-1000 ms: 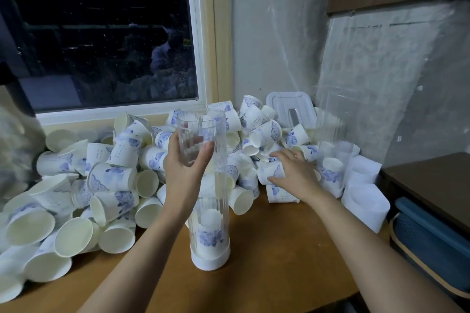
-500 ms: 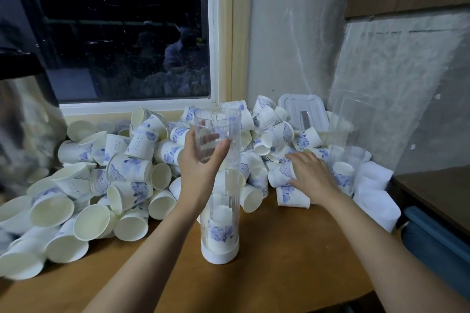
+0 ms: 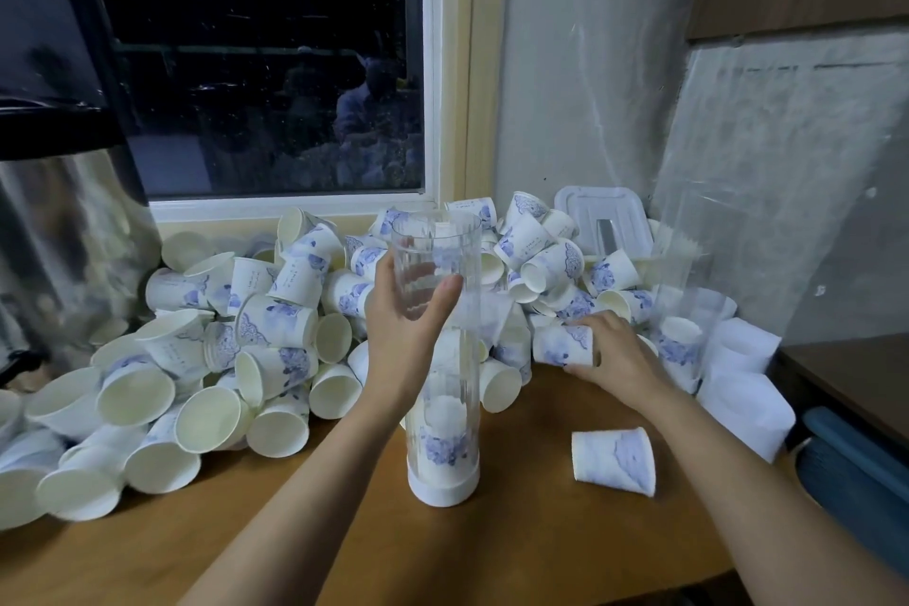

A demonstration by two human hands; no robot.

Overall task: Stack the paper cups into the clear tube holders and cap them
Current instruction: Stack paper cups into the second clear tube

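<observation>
A clear tube (image 3: 442, 359) is standing upright, an inner cup (image 3: 442, 438) in it, the left hand (image 3: 408, 325) gripping it high up. The cup heap (image 3: 221, 359) is spreading behind, nine to one o'clock. At two o'clock the right hand (image 3: 615, 354) is gripping an edge cup (image 3: 563, 344), a second tube (image 3: 683, 310) standing beyond; a lone cup (image 3: 615, 460) is lying at four o'clock.

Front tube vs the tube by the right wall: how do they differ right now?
The left hand grips the front tube by its upper part. The right-wall tube stands untouched, past the right hand, which grips a paper cup. The front tube's white base shows; the right-wall tube's foot is hidden among white objects. Both are clear, upright and uncapped, with blue-printed cups low inside.
</observation>
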